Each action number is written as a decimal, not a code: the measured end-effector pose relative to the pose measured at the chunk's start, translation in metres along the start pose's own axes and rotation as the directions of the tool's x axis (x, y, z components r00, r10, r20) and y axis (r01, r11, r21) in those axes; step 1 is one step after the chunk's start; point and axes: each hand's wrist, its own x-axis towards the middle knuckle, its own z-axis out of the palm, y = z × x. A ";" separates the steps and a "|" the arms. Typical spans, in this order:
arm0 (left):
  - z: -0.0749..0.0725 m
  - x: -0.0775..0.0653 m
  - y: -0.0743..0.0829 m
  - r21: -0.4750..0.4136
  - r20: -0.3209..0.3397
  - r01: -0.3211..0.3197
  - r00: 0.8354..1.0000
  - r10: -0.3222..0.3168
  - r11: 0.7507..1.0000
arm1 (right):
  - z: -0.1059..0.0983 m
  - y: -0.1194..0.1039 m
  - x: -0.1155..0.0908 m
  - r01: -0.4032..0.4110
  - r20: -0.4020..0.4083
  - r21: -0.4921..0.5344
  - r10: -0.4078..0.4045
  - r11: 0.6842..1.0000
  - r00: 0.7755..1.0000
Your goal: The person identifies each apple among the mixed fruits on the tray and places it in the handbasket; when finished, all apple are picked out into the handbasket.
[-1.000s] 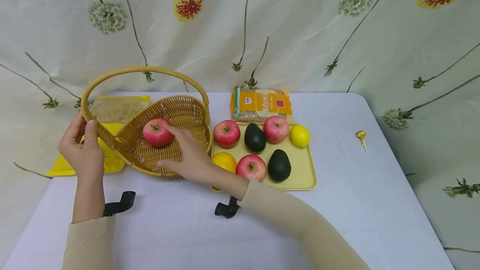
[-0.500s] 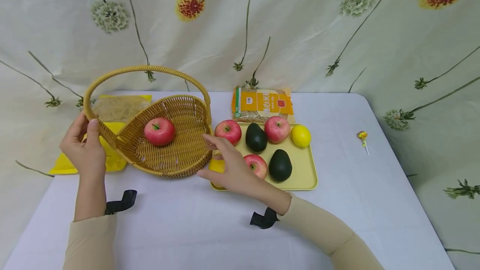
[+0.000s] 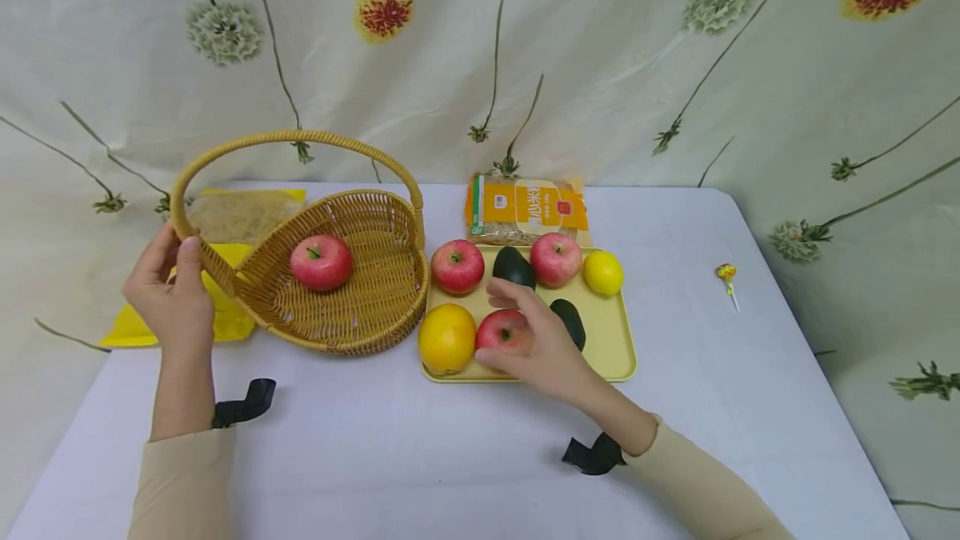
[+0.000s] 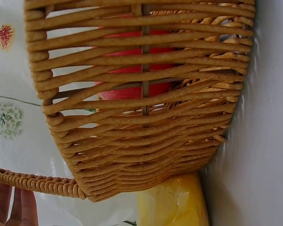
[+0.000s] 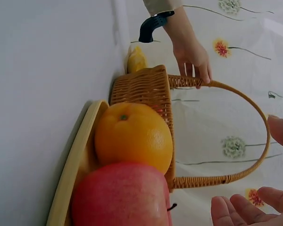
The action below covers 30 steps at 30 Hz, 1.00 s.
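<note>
My left hand (image 3: pixel 174 294) grips the handle (image 3: pixel 296 138) of a woven wicker basket (image 3: pixel 360 315) at its left base. One red apple (image 3: pixel 321 262) lies in the basket. My right hand (image 3: pixel 543 344) hovers over the front of a yellow tray (image 3: pixel 618 357), thumb and fingers spread apart above a red apple (image 3: pixel 498 330). An orange (image 3: pixel 447 338) sits just left of that apple; in the right wrist view both fruits stand beside the basket. Also on the tray are two more red apples (image 3: pixel 457 267), two avocados (image 3: pixel 513 266), one partly behind my hand, and a lemon (image 3: pixel 603 272).
Behind the tray lies an orange-printed food packet (image 3: pixel 528 208). Yellow packages (image 3: pixel 232 311) are behind and left of the basket. A lollipop (image 3: pixel 726 273) lies on the white table (image 3: pixel 375 457) to the right. A flowered cloth (image 3: pixel 615 65) hangs at the back.
My right hand has left the basket and moved right, past the orange, to above the front apple on the tray. The left hand stays on the basket handle.
</note>
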 end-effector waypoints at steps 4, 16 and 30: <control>0.000 -0.001 0.001 -0.002 -0.002 0.002 1.000 -0.002 1.000 | -0.015 0.011 -0.011 0.006 -0.038 -0.015 -0.007 1.000 0.999; 0.002 -0.003 0.004 -0.014 -0.011 -0.009 1.000 0.009 1.000 | -0.036 0.032 -0.025 0.010 -0.164 -0.162 -0.037 0.987 0.986; 0.002 -0.003 0.004 -0.024 -0.012 -0.002 1.000 0.002 1.000 | -0.029 0.046 -0.022 0.020 -0.135 -0.192 -0.046 0.981 0.990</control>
